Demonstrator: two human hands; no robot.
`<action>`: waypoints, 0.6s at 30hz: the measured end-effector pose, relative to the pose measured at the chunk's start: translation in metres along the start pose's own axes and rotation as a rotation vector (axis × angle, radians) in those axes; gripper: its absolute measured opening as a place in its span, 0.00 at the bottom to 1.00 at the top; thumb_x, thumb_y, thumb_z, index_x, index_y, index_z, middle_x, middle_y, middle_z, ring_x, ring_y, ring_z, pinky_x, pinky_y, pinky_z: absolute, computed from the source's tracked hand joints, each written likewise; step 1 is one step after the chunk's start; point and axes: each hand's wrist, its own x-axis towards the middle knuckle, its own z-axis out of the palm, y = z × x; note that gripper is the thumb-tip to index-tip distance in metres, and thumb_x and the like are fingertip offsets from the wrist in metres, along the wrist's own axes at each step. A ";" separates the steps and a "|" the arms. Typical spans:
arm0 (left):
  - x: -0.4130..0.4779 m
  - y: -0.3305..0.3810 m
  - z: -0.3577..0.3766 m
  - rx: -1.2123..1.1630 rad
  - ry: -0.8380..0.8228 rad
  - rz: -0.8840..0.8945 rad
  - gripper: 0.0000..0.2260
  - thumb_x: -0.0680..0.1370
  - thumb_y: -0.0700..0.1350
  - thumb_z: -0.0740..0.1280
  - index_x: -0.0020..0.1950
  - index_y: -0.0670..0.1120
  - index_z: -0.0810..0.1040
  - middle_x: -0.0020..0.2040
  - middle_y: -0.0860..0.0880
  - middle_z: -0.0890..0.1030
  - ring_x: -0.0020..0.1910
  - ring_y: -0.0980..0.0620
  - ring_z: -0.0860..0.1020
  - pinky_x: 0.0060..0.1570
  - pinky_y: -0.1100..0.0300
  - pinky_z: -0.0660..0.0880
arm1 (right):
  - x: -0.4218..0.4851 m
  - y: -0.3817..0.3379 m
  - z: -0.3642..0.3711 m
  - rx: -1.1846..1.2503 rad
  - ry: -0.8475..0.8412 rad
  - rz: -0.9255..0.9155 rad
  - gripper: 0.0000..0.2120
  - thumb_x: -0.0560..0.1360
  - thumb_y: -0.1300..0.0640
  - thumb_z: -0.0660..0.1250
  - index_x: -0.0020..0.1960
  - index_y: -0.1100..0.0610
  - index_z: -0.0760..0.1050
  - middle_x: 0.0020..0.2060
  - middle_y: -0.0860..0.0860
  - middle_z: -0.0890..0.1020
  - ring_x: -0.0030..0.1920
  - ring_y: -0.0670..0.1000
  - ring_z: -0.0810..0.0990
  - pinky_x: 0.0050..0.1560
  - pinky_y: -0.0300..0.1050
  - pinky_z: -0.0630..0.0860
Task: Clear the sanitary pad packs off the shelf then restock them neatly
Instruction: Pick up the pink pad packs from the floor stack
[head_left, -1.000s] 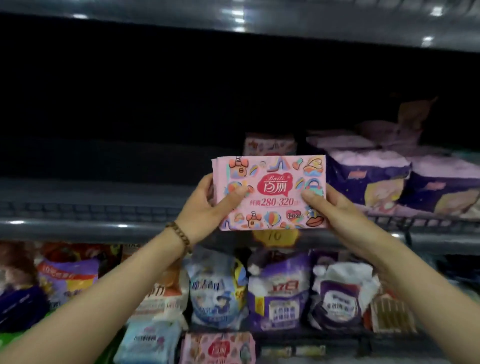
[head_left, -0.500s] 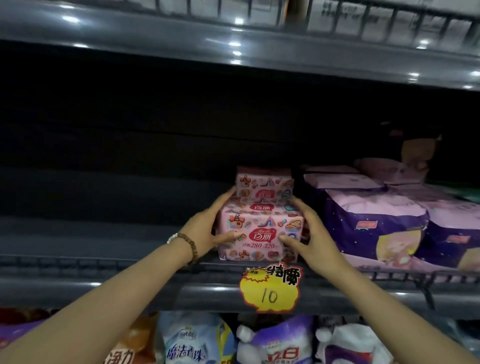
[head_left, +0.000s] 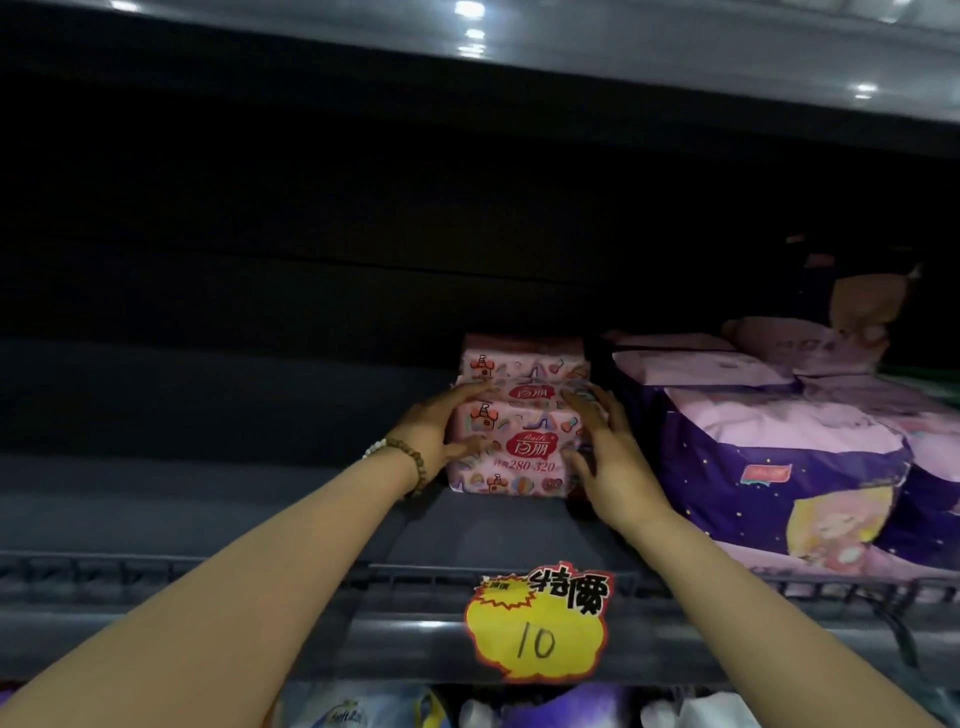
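Restock barely begun, I judge — pink pad pack (head_left: 511, 452) on shelf (head_left: 260, 512) at 12 o'clock, second pack (head_left: 524, 364) behind. Left hand (head_left: 441, 431) cups its left end; right hand (head_left: 610, 462) splayed flat against right end — squaring up.

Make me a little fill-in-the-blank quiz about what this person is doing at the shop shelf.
1. The left hand and right hand touch a pack whose main colour is ____.
2. The yellow price tag on the shelf edge bears the handwritten number ____.
3. A bead bracelet sits on the ____ wrist.
4. The big packs to the right are mostly ____ on their fronts.

Missing words: pink; 10; left; purple.
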 end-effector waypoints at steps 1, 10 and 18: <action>0.001 0.000 0.000 -0.003 -0.002 -0.012 0.29 0.75 0.44 0.71 0.73 0.57 0.64 0.71 0.54 0.67 0.68 0.55 0.69 0.63 0.67 0.66 | 0.002 0.000 0.001 0.003 -0.007 0.012 0.28 0.77 0.66 0.64 0.74 0.52 0.62 0.77 0.52 0.52 0.77 0.52 0.52 0.73 0.37 0.52; -0.058 0.045 -0.006 -0.026 0.080 -0.117 0.39 0.77 0.56 0.64 0.78 0.50 0.41 0.75 0.54 0.58 0.71 0.56 0.63 0.59 0.69 0.60 | -0.030 -0.032 -0.014 0.011 0.036 -0.027 0.28 0.77 0.65 0.64 0.74 0.53 0.62 0.77 0.51 0.50 0.77 0.50 0.45 0.77 0.46 0.47; -0.216 0.063 0.027 -0.230 0.162 -0.005 0.25 0.73 0.62 0.61 0.69 0.61 0.60 0.65 0.61 0.71 0.64 0.68 0.68 0.62 0.73 0.65 | -0.164 -0.106 -0.036 0.416 -0.127 -0.051 0.25 0.75 0.57 0.70 0.67 0.42 0.65 0.71 0.41 0.65 0.72 0.38 0.61 0.69 0.29 0.57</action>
